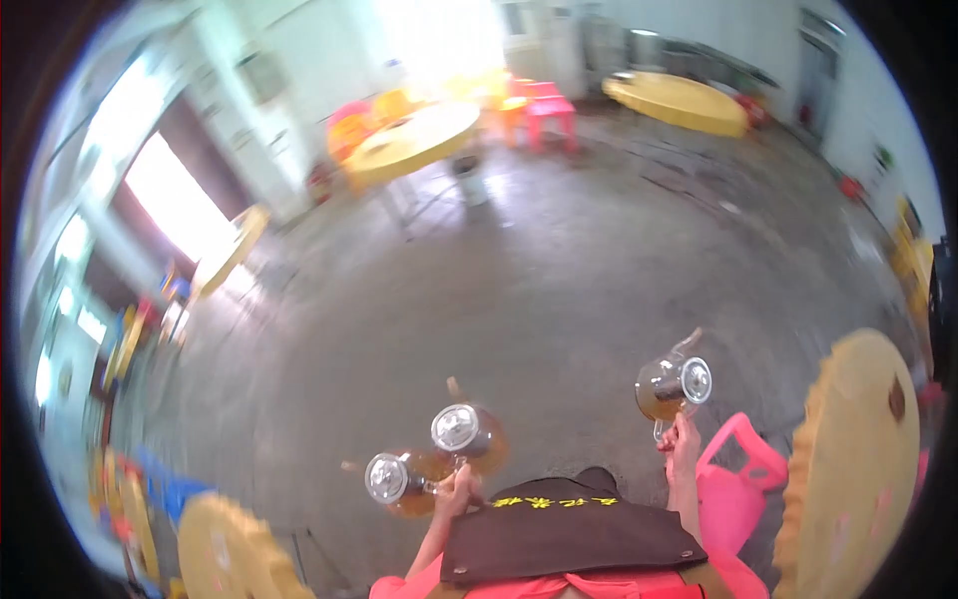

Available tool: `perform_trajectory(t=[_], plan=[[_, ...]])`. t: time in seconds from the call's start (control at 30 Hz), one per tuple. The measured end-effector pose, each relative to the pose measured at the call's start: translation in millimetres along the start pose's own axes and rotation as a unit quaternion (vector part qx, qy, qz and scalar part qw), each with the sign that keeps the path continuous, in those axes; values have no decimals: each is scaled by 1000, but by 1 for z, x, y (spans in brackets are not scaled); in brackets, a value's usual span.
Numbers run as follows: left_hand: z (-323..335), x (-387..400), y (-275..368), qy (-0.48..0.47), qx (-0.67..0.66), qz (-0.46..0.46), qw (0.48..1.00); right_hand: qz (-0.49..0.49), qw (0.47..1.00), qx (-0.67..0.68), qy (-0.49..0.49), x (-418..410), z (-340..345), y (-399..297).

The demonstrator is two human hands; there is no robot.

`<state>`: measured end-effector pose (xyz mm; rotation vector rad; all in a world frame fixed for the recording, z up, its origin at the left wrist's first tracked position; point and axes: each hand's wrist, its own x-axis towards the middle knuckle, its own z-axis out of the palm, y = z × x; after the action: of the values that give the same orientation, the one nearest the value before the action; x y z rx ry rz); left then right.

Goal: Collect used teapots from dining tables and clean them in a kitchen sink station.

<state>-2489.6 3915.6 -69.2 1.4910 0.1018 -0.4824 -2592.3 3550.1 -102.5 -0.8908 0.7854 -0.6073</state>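
My left hand [456, 490] grips the handles of two glass teapots side by side. The first teapot [490, 440] has a silvery lid and amber liquid inside; the second teapot [419, 479], lower and to the left, looks much the same. In my right hand [681, 443] is a third glass teapot [657, 389], held by its handle out to the right, with amber liquid low in it. All three hang over the grey floor [419, 299]. A dark apron [569, 535] with yellow writing covers my front.
Close on my right are a pink plastic chair [726, 502] and a yellow-covered table [853, 479]. Another such table [224, 550] stands at lower left. Farther off are round tables [419, 146] [673, 101], pink stools [552, 108] and a bin [470, 183].
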Motion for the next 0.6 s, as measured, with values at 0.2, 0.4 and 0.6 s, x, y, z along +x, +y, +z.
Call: perform_trajectory(t=[0.2,0.4,0.6], plan=[[-4,130,15,-145,3,-5,989,-107,977,-79,167,17,-13,22],[56,214,55,-207,-3,-7,978,-138,923,-242,266,43,-47,23],[169,308,102,-210,21,-3,977,-51,962,-116,240,144,9,-53]])
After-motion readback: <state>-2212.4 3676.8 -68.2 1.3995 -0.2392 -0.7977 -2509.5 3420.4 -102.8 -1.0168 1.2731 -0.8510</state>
